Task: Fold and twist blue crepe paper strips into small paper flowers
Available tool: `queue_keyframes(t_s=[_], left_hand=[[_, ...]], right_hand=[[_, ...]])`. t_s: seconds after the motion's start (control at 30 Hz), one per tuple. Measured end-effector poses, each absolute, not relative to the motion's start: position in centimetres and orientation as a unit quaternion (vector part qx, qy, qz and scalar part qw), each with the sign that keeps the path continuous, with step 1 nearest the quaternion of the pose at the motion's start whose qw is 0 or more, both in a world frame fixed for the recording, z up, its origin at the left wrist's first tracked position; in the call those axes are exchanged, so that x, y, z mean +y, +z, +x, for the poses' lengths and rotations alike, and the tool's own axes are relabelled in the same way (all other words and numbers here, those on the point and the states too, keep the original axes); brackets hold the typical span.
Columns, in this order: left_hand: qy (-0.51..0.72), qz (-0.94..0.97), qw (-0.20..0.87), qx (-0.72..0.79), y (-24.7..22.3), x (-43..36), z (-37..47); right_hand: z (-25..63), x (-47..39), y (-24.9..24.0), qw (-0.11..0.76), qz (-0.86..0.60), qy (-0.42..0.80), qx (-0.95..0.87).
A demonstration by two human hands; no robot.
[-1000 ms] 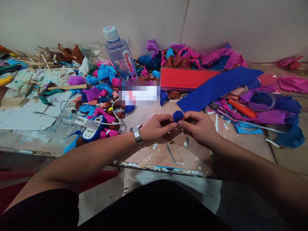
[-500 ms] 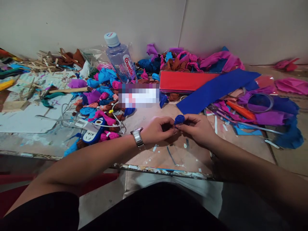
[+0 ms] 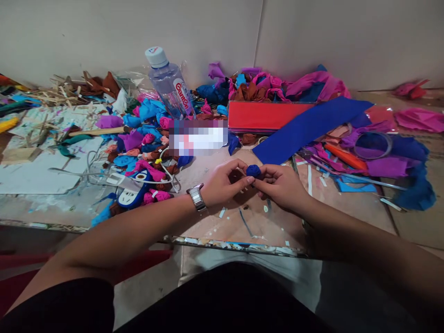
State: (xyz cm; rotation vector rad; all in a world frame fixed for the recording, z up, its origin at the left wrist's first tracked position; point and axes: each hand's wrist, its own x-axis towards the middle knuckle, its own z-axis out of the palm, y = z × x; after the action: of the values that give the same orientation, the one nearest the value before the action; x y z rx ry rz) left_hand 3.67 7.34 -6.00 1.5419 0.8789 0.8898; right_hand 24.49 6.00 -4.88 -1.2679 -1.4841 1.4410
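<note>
Nearest the wearer, a metal watch (image 3: 197, 197) sits on the left wrist; a few white paper scraps (image 3: 222, 212) lie on the worktop (image 3: 204, 227) just below the hands. The left hand (image 3: 225, 182) has thumb and forefinger brought together at the left side of a blue rosette (image 3: 253, 171), apparently rolled crepe paper. The right hand (image 3: 286, 186) pinches the same rosette from the right; its remaining fingers are curled. The rosette is held between the fingertips, above the worktop. Its underside is hidden by the thumbs.

Assessment: sound handling would keep one firm pinch low at the base while the other hand turns the piece, with light pressure above so the folds are not crushed. Slack at the base could let the coil loosen.

Just beyond the hands, to the right, lies a flat blue strip (image 3: 308, 132), partly over a red stack (image 3: 268, 115). Left of the hands sits a power strip (image 3: 133, 190). Farther off, beyond the left hand, a bottle (image 3: 169, 88) leans among coloured scraps.
</note>
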Motion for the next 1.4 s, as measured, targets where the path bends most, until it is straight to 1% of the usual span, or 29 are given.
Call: queue_keyframes(t_s=[0.17, 0.47, 0.67, 0.83, 1.13, 1.23, 1.4], left_hand=[[0.366, 0.643, 0.557, 0.377, -5.79, 7.45, 3.67], [0.405, 0.545, 0.625, 0.386, -5.53, 7.23, 3.94], [0.392, 0.595, 0.593, 0.374, -5.41, 7.44, 3.8], [0.392, 0.6, 0.591, 0.37, -5.63, 7.58, 3.76], [0.393, 0.594, 0.6, 0.364, -5.77, 7.59, 3.77], [0.401, 0.582, 0.601, 0.373, -5.71, 7.51, 3.81], [0.42, 0.594, 0.567, 0.387, -5.78, 8.09, 3.58]], right_hand=[[24.54, 6.04, -4.94, 0.344, -0.489, 0.537, -0.595], [24.56, 5.92, -5.02, 0.366, -0.458, 0.576, -0.57], [24.47, 5.93, -4.82, 0.377, -0.471, 0.574, -0.553], [24.48, 5.87, -4.83, 0.373, -0.461, 0.57, -0.568], [24.76, 5.94, -4.97, 0.343, -0.472, 0.502, -0.638], [24.79, 5.96, -4.92, 0.333, -0.482, 0.497, -0.64], [24.91, 5.88, -4.94, 0.314, -0.48, 0.508, -0.643]])
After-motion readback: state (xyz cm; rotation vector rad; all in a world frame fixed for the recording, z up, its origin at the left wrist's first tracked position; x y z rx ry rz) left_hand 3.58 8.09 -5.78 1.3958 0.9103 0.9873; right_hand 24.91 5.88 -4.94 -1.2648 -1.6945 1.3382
